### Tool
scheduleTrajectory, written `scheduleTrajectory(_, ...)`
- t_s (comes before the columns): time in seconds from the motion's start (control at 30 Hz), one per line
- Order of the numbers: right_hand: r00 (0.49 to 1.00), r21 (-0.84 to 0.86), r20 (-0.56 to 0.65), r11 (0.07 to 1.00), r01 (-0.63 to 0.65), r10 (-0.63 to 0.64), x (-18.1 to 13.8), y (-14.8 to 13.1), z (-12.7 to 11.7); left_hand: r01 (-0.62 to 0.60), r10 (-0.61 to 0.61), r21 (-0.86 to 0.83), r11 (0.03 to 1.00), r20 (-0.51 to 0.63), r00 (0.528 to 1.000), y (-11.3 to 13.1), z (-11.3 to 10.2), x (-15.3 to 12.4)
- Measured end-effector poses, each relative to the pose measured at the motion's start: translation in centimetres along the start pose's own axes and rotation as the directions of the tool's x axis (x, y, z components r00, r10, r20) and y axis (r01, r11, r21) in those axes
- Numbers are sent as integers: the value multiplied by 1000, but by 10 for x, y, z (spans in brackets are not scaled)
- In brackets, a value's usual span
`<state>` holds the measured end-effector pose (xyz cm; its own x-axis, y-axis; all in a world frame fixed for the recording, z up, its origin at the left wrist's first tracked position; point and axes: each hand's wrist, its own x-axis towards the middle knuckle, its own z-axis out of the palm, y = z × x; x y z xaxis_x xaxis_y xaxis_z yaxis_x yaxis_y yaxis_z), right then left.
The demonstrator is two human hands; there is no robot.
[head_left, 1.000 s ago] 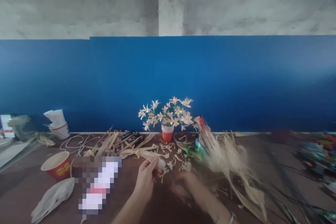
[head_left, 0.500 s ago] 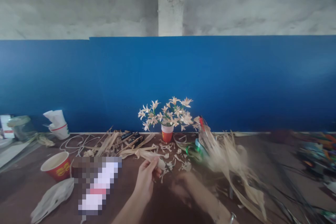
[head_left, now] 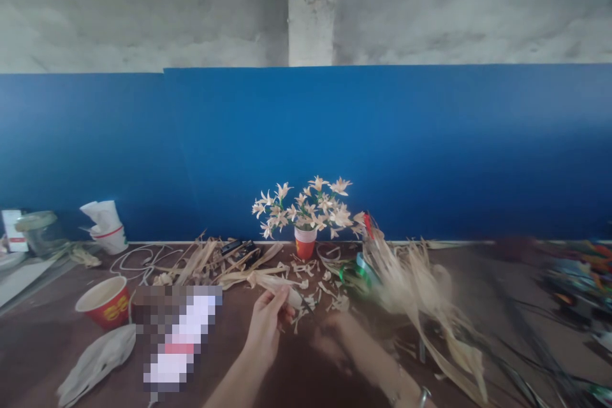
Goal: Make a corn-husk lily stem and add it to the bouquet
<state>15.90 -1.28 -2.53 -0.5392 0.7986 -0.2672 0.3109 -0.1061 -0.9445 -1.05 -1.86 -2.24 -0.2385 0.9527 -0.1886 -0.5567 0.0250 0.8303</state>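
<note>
My left hand (head_left: 268,319) is closed around a pale strip of dried corn husk (head_left: 293,298), pinching it between thumb and fingers. To its right my right hand (head_left: 337,341), smeared by motion, is closed on what look like dark scissors (head_left: 308,308). Their thin blades point at the free end of the husk; their handles are blurred. Cut husk scraps (head_left: 338,303) lie scattered just beyond both hands. Behind these stands a red paper cup (head_left: 305,248) holding several pale husk flowers (head_left: 313,207) on green stems.
Loose husks (head_left: 203,261) are heaped back left, and a larger bundle of husks (head_left: 421,293) lies on the right. A red paper bowl (head_left: 106,303), a single husk (head_left: 98,363) and a pixelated object (head_left: 179,344) are at left. A blue partition (head_left: 268,127) rises behind the table.
The scissor blades have shifted slightly beside the husk's end, and the right hand stays blurred. My left hand and the husk keep almost the same place.
</note>
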Motion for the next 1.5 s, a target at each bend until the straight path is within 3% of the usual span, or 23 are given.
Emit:
scheduleTrajectory(0.3, 999, -14, -40, 1000, -24, 24, -3, -2, 3, 14, -15, 73, 997, 16, 1000, 2, -2, 2)
scheduleTrajectory(0.77, 1000, -67, -20, 998, -17, 16, -4, -1, 1, 7, -26, 126, 992, 153, 988, 9, -10, 7)
scheduleTrajectory(1.1, 999, -188, 21, 981, 53, -50, 1, 8, -7, 6, -96, 360, 933, 232, 968, 20, -22, 17)
scheduleTrajectory(1.3, 993, -256, 31, 959, 120, -116, -3, 5, -8, -18, -101, 395, 918, 277, 955, 23, -23, 16)
scheduleTrajectory(1.5, 998, -267, 28, 961, 64, -58, -4, 5, -8, -43, -99, 434, 900, 298, 949, 25, -24, 14)
